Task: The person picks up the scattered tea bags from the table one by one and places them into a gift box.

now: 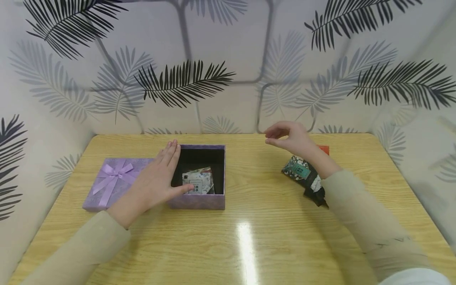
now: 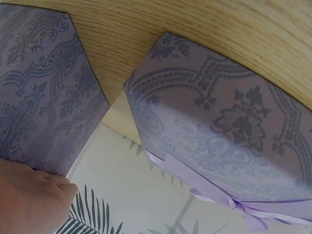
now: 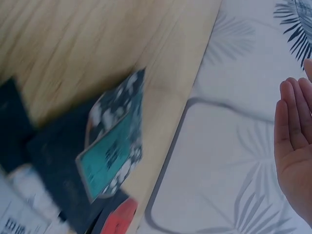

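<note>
A purple patterned box [image 1: 196, 202] stands uncovered, with a few small printed packets [image 1: 195, 183] on its dark floor. My left hand [image 1: 156, 180] lies along the box's left side, fingers extended and thumb over the front rim. In the left wrist view the hand [image 2: 36, 202] touches the box wall [image 2: 44, 97]. My right hand [image 1: 290, 138] hovers over the table's back right, fingers and thumb slightly bent and holding nothing. Below its wrist lies a pile of packets [image 1: 298, 169], partly hidden by the sleeve; a teal label [image 3: 108, 157] shows on one.
The box lid [image 1: 97, 190] with a lilac ribbon bow [image 1: 115, 174] lies left of the box, partly behind my left hand. A red packet [image 1: 323, 149] peeks out beyond the right forearm. A leaf-patterned curtain [image 1: 228, 107] hangs behind the wooden table [image 1: 178, 245].
</note>
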Motion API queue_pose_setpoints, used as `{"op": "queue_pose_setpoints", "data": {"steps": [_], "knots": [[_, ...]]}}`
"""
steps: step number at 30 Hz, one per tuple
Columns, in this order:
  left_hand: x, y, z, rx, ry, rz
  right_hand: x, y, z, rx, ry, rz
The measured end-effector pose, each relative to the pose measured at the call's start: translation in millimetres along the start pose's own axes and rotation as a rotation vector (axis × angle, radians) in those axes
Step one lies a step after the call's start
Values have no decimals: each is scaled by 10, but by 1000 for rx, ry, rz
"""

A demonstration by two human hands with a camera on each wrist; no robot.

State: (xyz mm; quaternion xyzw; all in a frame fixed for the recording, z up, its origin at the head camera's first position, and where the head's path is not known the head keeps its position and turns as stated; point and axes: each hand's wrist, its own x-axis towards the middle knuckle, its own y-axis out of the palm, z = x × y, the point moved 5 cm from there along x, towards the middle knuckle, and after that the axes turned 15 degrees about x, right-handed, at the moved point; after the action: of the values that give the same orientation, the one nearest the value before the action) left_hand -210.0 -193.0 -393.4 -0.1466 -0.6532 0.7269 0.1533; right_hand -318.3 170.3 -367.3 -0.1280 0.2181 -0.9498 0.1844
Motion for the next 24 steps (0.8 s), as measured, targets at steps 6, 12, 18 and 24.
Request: {"op": "queue_pose_setpoints", "data": {"steps": [6,12,18,24], "knots": [[-8,9,0,-3,4,0,-135,-203,-167,-26,55,7],[-17,3,-2,-8,2,1,-267,-343,-341,-54,102,16],[-16,-3,5,-10,-1,-4,-348,-446,-579,-78,142,21],[-12,-12,0,-12,6,-13,-419,-482,-729,-94,164,44]]}}
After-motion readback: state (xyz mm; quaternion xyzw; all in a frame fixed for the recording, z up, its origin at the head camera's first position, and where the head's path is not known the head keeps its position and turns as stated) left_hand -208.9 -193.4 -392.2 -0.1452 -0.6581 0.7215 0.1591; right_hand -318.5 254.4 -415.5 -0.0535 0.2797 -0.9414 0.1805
